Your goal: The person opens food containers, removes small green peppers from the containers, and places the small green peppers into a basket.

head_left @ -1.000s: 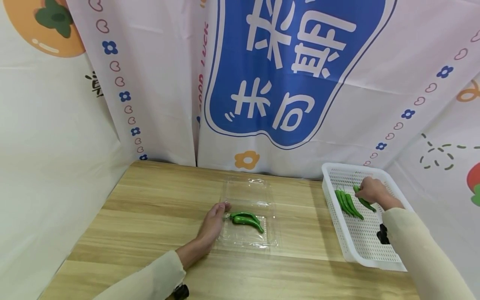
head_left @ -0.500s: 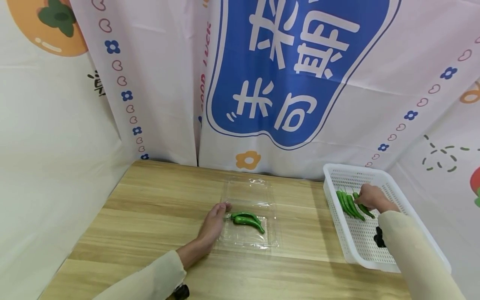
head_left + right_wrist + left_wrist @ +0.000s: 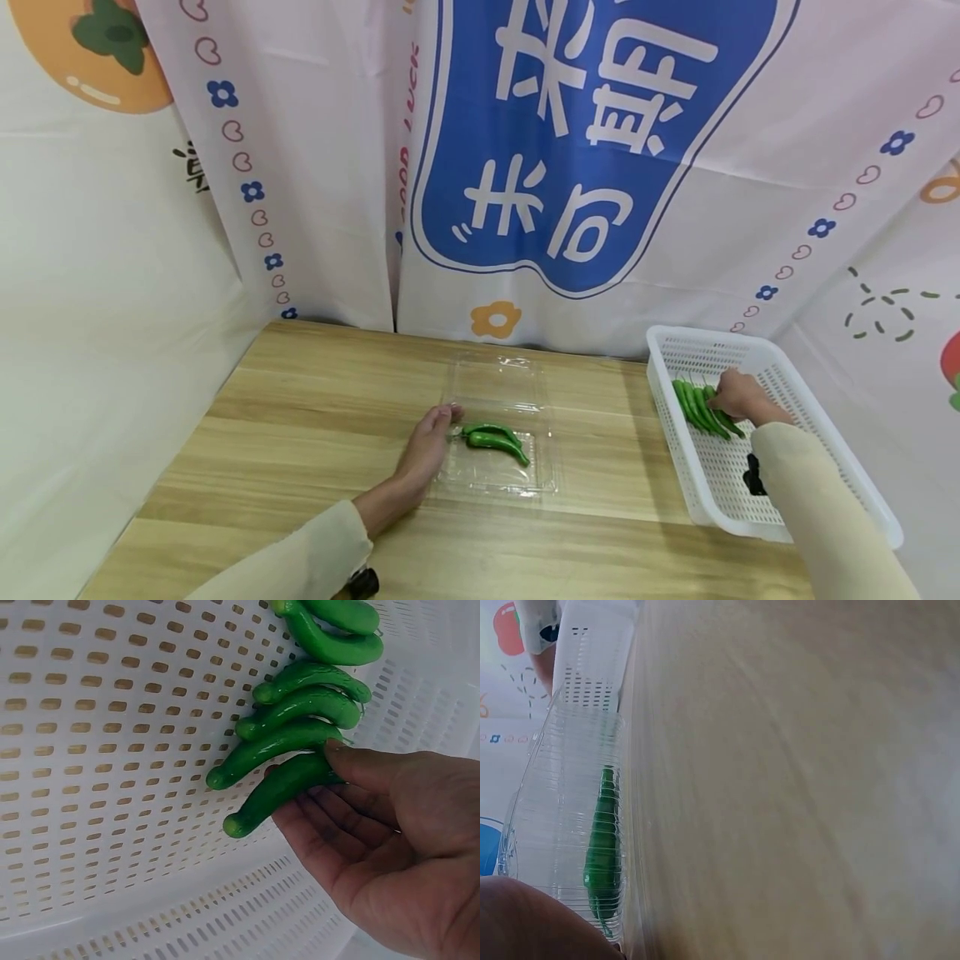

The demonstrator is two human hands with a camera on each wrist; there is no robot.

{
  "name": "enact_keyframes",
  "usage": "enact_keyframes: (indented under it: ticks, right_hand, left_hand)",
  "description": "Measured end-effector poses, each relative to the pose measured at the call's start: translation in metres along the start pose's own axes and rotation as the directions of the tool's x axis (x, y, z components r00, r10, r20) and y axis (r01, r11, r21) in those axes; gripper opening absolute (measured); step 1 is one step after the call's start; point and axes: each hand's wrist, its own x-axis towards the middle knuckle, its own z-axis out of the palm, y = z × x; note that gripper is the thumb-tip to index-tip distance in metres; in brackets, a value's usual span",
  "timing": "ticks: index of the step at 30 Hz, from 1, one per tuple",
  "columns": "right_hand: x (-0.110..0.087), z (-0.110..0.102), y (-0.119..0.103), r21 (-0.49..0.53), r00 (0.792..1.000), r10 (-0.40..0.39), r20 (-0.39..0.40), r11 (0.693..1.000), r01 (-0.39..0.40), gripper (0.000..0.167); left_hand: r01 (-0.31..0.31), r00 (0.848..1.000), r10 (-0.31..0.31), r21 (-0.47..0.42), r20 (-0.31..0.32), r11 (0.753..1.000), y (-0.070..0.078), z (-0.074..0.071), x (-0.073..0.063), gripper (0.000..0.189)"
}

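Note:
My right hand (image 3: 742, 396) is inside the white basket (image 3: 693, 475) and pinches a green chili pepper (image 3: 281, 791) by its stem end, between thumb and fingers. That pepper lies alongside a row of several other green peppers (image 3: 307, 711). At the middle of the table, my left hand (image 3: 423, 446) rests on edge by the left side of a clear plastic clamshell box (image 3: 491, 479). The box has its lid folded back, and two green peppers (image 3: 495, 442) lie in its base. In the left wrist view, one pepper (image 3: 604, 847) shows through the box's ribbed wall.
The perforated basket stands at the right end of the wooden table (image 3: 300, 400), near its back edge. A printed cloth curtain (image 3: 337, 208) hangs behind the table, with white cloth on both sides. Wood surface lies between box and basket.
My right hand has shifted slightly left, bringing the pinched pepper from apart to close beside the row in the basket. The left hand and the clamshell box have stayed put.

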Motion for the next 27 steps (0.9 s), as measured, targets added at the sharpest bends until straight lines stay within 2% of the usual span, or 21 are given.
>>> enact_keyframes:
  ticks: [3, 13, 27]
  right_hand:
    - [0.002, 0.002, 0.002, -0.003, 1.000, -0.008, -0.002, 1.000, 0.008, 0.045]
    - [0.004, 0.009, 0.011, 0.046, 1.000, 0.009, 0.002, 0.999, -0.009, 0.045]
    - [0.005, 0.007, 0.005, 0.073, 0.997, 0.066, 0.039, 0.995, -0.069, 0.044]
  left_hand:
    - [0.005, 1.000, -0.005, -0.001, -0.002, 1.000, 0.000, 0.000, 0.000, 0.046]
    - [0.004, 1.000, -0.004, 0.002, -0.002, 1.000, 0.000, 0.000, 0.000, 0.046]
    - [0.007, 1.000, -0.007, -0.003, -0.002, 1.000, 0.000, -0.001, 0.000, 0.047]
